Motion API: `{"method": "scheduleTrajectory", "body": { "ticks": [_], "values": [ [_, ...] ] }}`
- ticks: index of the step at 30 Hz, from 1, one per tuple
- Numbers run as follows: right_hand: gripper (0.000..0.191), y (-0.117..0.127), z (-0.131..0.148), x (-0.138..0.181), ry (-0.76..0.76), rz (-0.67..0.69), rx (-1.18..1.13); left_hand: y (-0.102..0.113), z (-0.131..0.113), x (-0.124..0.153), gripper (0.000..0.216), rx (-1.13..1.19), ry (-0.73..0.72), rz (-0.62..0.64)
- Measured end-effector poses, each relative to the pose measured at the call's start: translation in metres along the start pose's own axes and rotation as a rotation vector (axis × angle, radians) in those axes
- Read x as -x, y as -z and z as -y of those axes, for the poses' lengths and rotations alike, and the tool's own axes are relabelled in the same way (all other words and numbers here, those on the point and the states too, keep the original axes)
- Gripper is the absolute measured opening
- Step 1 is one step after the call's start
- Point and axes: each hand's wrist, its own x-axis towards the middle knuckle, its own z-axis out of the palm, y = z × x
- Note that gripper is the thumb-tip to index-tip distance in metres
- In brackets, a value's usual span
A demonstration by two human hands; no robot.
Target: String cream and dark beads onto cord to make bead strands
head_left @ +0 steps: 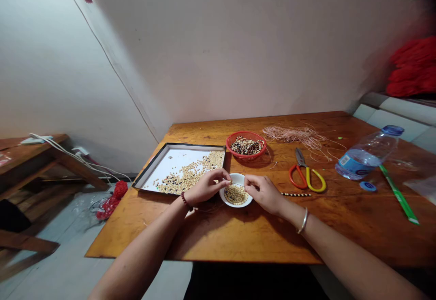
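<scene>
A small white bowl [222, 196] of pale and dark beads [236, 195] stands near the middle of the wooden table. Over its left rim, my left hand [208, 187] is closed in a pinch; whatever lies between the fingertips is too small to make out. My right hand [265, 194] pinches a thin string at the bowl's right rim, a short bit of which points toward the left fingertips. From behind the right wrist, a strand of black and pale beads [296, 194] runs out along the table. How it joins the string is hidden.
Left of the bowl lies a black-edged tray [160, 164] with loose beads. Behind are a red basket [245, 154] of beaded strands and tangled pink thread [294, 134]. To the right are scissors [303, 173], a plastic bottle [366, 154], its blue cap [368, 186] and a green strip [400, 198].
</scene>
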Motion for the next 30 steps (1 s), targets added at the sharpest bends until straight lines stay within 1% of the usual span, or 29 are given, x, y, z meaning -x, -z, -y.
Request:
{"method": "scheduleTrajectory", "body": {
  "ticks": [9, 14, 18, 26, 30],
  "values": [
    [0.015, 0.0003, -0.0018, -0.0008, 0.004, 0.025, 0.051, 0.0001, -0.0015, 0.0003, 0.024, -0.065, -0.040, 0.009],
    [0.014, 0.0007, -0.0008, -0.0008, -0.016, 0.040, 0.089, -0.0008, 0.0000, 0.0015, 0.015, -0.240, -0.054, -0.007],
    [0.014, 0.0019, 0.0010, -0.0012, -0.023, 0.059, 0.090, -0.0002, 0.0004, 0.0022, 0.013, -0.342, -0.066, -0.015],
    [0.016, 0.0041, 0.0033, -0.0016, -0.003, 0.065, 0.102, 0.0022, -0.0014, 0.0018, 0.015, -0.317, -0.054, -0.026],
    [0.017, 0.0046, 0.0043, -0.0025, -0.039, 0.056, 0.080, 0.0034, -0.0015, 0.0024, 0.015, -0.308, -0.049, -0.002]
  ]
}}
